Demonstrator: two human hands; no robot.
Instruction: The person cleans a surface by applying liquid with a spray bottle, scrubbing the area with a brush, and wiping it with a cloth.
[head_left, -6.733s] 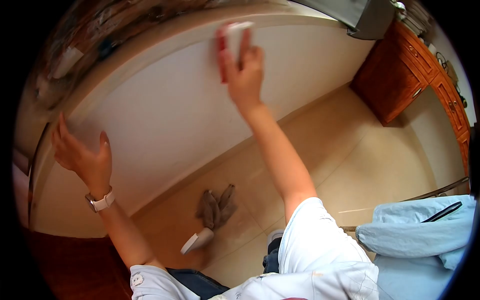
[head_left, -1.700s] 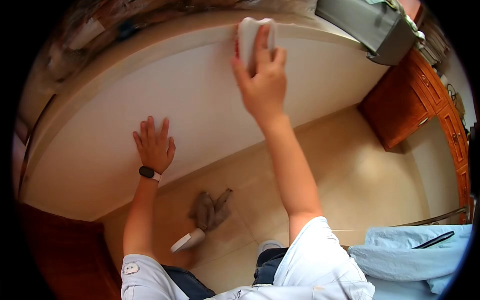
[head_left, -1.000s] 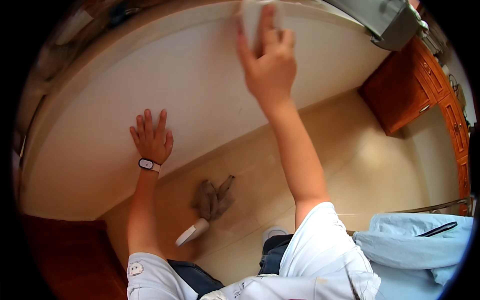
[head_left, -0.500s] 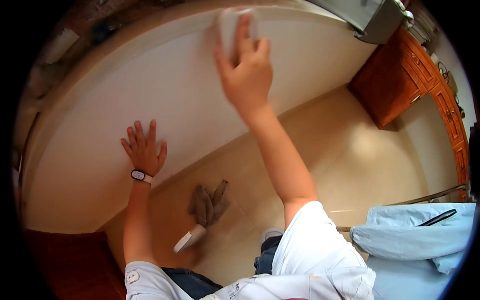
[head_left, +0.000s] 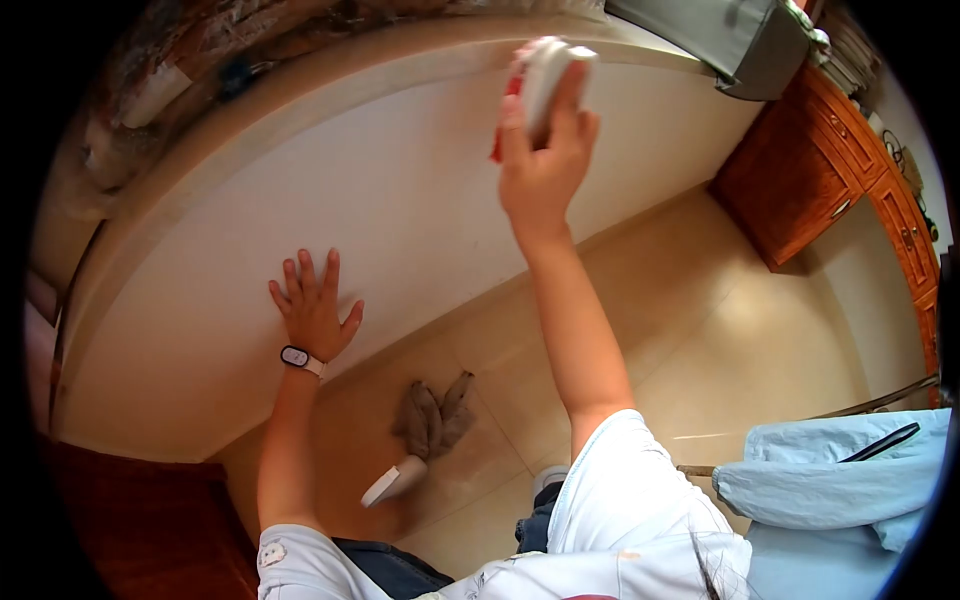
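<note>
My right hand [head_left: 545, 175] grips a white, hand-sized block with a red side, possibly a scrub brush [head_left: 548, 85], near the top of the white wall [head_left: 420, 170]. Motion blurs the block, and the palm side is hidden. It is tilted, its red side to the left; I cannot tell whether it touches the wall. Lower down on the left, my left hand [head_left: 314, 318] lies flat on the same wall with its fingers spread. A watch band [head_left: 302, 360] circles that wrist.
Crumpled grey cloth [head_left: 432, 418] and a white-ended item [head_left: 394, 480] lie on the tiled floor [head_left: 640, 300]. Wooden drawers [head_left: 800, 170] stand at right. A light blue cloth [head_left: 810, 490] with a black pen-like item is at lower right. Dark wooden furniture [head_left: 150, 520] sits lower left.
My right hand has moved right and slightly down in view with the block, whose red side now shows. The left hand stays flat on the wall; the whole view has shifted slightly.
</note>
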